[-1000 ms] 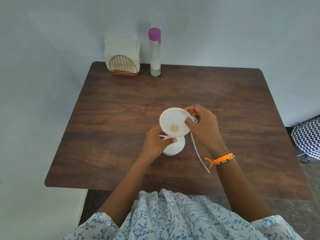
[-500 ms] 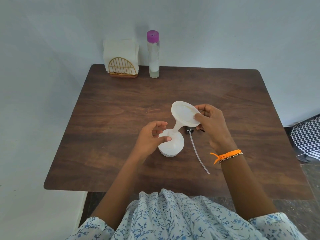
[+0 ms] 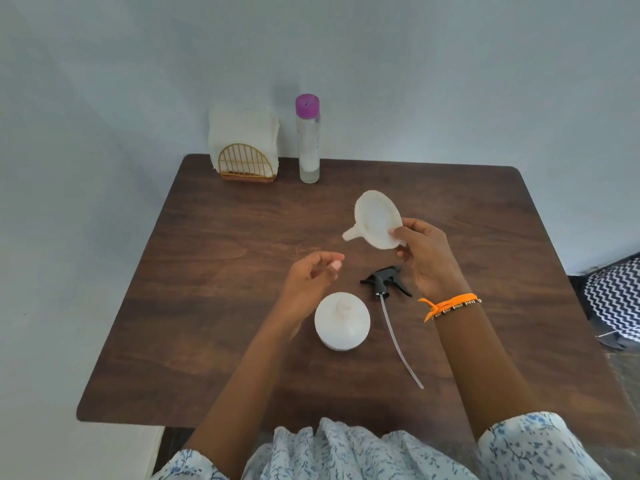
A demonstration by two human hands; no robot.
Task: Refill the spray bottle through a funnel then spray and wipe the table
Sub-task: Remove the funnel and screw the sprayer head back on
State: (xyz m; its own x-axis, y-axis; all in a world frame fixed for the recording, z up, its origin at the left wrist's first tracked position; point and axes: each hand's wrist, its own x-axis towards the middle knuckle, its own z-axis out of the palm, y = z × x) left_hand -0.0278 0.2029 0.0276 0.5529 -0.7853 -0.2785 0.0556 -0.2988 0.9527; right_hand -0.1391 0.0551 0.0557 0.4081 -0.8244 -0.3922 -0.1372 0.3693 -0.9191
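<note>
White funnel (image 3: 377,220) in right hand (image 3: 427,258) grip, spout blurred, fingers partly hidden

Zigzag-patterned fabric (image 3: 614,303) at right edge, orange wristband (image 3: 450,305)

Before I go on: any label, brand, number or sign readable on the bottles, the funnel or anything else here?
None can be read.
White spray bottle: no label shows from above.
Clear bottle with purple cap: no print visible.
Funnel: plain.
Orange wristband: small dark marks, too small to read.
</note>
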